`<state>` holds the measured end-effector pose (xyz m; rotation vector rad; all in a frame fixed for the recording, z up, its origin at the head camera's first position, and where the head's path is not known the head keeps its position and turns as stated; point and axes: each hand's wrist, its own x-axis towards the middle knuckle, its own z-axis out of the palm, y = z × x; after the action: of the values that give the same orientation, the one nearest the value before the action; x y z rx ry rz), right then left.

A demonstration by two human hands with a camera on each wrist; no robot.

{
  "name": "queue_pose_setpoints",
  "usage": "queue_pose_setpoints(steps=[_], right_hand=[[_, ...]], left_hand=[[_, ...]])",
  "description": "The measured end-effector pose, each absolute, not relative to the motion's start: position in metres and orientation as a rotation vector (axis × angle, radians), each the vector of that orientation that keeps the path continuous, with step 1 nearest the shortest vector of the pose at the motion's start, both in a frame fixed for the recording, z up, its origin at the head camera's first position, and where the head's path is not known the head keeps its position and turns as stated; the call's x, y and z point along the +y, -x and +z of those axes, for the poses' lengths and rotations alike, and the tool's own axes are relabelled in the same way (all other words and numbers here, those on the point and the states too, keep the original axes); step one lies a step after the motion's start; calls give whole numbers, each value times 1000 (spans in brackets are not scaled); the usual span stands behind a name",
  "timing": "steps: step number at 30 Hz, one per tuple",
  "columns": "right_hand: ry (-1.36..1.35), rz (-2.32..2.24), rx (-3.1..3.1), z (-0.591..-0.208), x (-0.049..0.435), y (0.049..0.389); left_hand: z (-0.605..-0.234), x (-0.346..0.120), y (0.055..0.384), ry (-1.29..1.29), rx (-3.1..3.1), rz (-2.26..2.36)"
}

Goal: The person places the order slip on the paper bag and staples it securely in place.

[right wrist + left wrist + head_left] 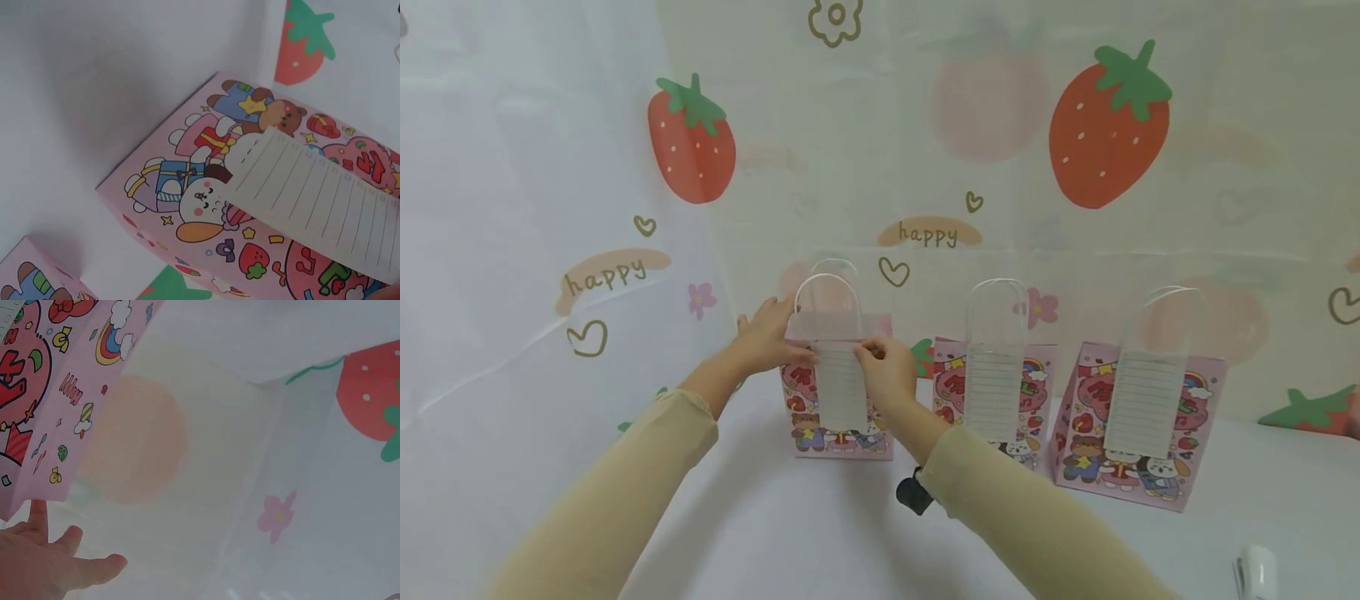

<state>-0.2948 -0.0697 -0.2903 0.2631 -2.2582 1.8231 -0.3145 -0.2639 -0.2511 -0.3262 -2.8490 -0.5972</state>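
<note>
A pink cartoon-printed paper gift bag (842, 442) with white loop handles stands upright in front of both hands. Against its front lies a narrow white lined paper slip (841, 392). My right hand (891, 379) pinches the slip's top right corner between thumb and fingertips. In the right wrist view the slip (300, 187) covers part of the printed animals, and only a sliver of the hand shows. At the bag's upper left edge, my left hand (767, 337) has its thumb on the front and fingers behind. Its other fingers spread out in the left wrist view.
Two matching gift bags, a middle one (950, 404) and a right one (1086, 467), stand alongside, each with a lined slip on its front. A small white object (1258, 573) lies at the table's lower right. Behind hangs a strawberry-print cloth (865, 150).
</note>
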Motion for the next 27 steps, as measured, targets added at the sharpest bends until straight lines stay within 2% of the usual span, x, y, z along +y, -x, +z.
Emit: queue_pose_setpoints(steps=[8,16,21,24,27], right_hand=[[-209,1794,-2267,-292,-76,296],[-184,1776,-2282,-293,-78,299],[-211,1756,-2293,-294,-78,299],[-230,1678,-2322,-294,-77,300],[-269,1488,-2339,-293,-76,303]], left_hand=[[-255,-261,323,343,-2864,-477],[-253,-258,330,428,-2828,-712],[-248,-258,334,401,-2854,-565],[-248,-257,337,443,-2855,-487],[-251,-256,340,515,-2833,-622]])
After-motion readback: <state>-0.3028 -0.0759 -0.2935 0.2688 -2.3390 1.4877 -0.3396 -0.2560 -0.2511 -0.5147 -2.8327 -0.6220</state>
